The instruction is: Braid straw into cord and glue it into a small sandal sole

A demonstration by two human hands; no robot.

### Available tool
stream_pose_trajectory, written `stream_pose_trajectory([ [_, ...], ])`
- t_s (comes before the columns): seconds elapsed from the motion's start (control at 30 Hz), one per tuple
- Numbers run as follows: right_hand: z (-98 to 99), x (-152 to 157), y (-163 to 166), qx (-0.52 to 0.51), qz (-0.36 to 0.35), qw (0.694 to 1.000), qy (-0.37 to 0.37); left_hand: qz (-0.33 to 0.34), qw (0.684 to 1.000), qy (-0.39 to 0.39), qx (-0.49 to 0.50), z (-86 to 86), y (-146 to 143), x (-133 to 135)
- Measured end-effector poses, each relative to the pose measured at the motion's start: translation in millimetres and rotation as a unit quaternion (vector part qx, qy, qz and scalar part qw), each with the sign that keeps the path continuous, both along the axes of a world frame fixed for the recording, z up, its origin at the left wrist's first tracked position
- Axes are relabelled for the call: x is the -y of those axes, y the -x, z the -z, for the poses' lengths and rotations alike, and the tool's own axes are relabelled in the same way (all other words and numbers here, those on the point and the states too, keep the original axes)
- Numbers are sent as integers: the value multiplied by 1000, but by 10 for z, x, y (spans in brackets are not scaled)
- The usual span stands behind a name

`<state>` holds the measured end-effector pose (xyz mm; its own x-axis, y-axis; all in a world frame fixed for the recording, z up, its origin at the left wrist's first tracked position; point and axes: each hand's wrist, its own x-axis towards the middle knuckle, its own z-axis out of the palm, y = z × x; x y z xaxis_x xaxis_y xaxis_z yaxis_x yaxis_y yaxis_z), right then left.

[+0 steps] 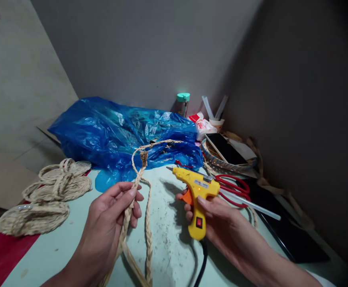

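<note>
My left hand (115, 211) pinches a braided straw cord (127, 217) between thumb and fingers, a little below the cord's frayed brown end. More of the braid hangs toward me and loops back to the blue bag. In my right hand (218, 215) is a yellow hot glue gun (196, 185), its nozzle aimed left toward the cord but apart from it. Fingers rest by the orange trigger (187, 197). A clear glue stick (251, 204) sticks out of its back, and a black cable leaves the handle.
A blue plastic bag (102, 131) lies at the back. Woven straw slippers (33, 218) sit at the left. Red-handled scissors (233, 185), a phone (226, 148) on a round basket (218, 161), a black tablet-like slab (293, 227), a green-lidded jar (183, 104) and a cup (216, 123) of glue sticks stand rightward.
</note>
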<state>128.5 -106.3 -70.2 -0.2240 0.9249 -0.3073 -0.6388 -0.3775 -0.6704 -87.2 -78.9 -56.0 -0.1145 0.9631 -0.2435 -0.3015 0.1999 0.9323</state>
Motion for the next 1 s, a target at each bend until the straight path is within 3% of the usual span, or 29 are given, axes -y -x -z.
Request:
stream_pose_trajectory([
  [0.17,-2,46,66,41,-28,999,15,2,1000,16,0,-5,-14,27],
  [0.3,18,-9,33,142,-68,987,19,30,999,14,-6,10,-27,45],
  [0.47,130,-132,-101,309,-129,941,-52,54,999,0,-4,11,-38,69],
  [0.6,127,-59,-83,374,-210,903,-20,62,998,-12,-14,-19,-51,111],
  [0.67,68,15,-38,400,-198,894,-50,61,998,-18,-20,-35,-62,134],
  [0.73,-12,61,-3,444,-120,877,-137,63,997,-19,-30,-47,-73,153],
  [0.8,-91,54,7,502,-2,829,-248,74,996,-20,-41,-52,-85,173],
  [0.87,-150,4,4,542,97,751,-364,94,994,-23,-58,-53,-98,197],
  [0.93,-183,-53,5,562,161,663,-468,112,990,-33,-79,-56,-116,228],
  [1.0,-192,-86,26,576,186,599,-525,117,987,-43,-99,-65,-139,260],
])
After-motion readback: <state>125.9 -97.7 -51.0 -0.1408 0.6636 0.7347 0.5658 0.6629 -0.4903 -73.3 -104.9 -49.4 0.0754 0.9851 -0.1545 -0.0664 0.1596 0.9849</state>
